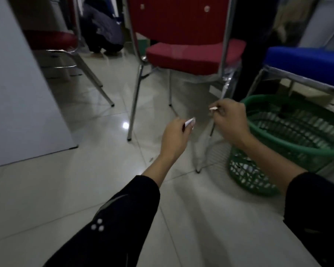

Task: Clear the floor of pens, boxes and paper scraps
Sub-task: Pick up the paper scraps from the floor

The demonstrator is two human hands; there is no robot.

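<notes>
A head-worn camera looks down on a pale, glossy tiled floor (66, 189) in a dim room. Two bare hands in dark sleeves reach forward at the centre of the frame.

The left hand (175, 136) has its fingers curled round a folded white paper scrap (190, 122), which pokes out past the fingertips. A dark sliver beside it may be a pen, but it is too blurred to tell. The right hand (229, 120), just right of centre, pinches a smaller white scrap (213, 108) between thumb and fingertips.

Both scraps are held up off the floor, near each other but apart. This is likely so that they can be dropped into the green basket (266, 97), a slatted plastic one standing on the floor at lower right, just beside the right wrist. Its contents cannot be made out. A tiny pale fleck (151, 159) lies on the tile just left of the left wrist and is possibly another scrap to collect.

A red padded chair (193, 54) on chrome legs stands at upper centre, beyond the hands. A blue-seated chair (307, 62) is at upper right, above the basket, and a second red chair (50, 41) is at upper left. A tall white panel (17, 83) fills the left edge. Far off at the top left, a crouching person (102, 33) is low to the floor. A light reflects as a bright spot on the tile left of centre.
</notes>
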